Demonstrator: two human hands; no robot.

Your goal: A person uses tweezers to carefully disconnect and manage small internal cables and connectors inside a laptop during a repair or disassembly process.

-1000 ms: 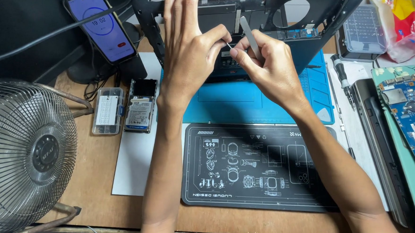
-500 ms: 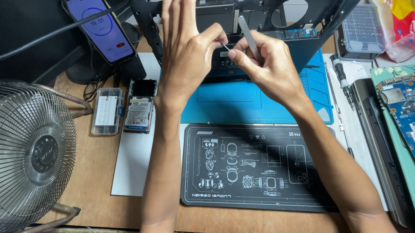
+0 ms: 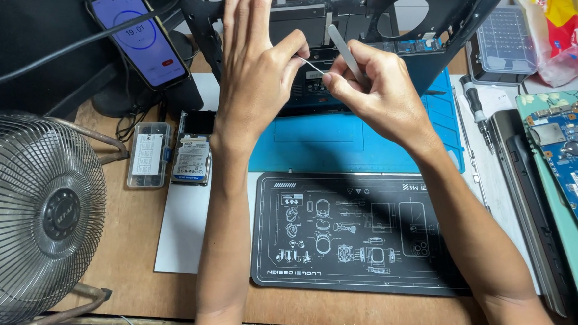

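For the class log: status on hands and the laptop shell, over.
Left hand pinching thin wire. Right hand holding grey pry tool. Laptop shell open. Nothing in the way.

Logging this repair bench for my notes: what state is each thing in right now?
Laptop shell: opened, insides exposed.
Circuit board: removed, lying flat.
Phone: screen lit, propped up.
Fan: blades look still.
Left hand: pinching a thin wire.
Right hand: gripping a metal tool.

Fan [image 3: 38, 218] left of dark mat [image 3: 365, 234], circuit board [image 3: 576, 167] right, laptop shell [image 3: 387, 25] behind.
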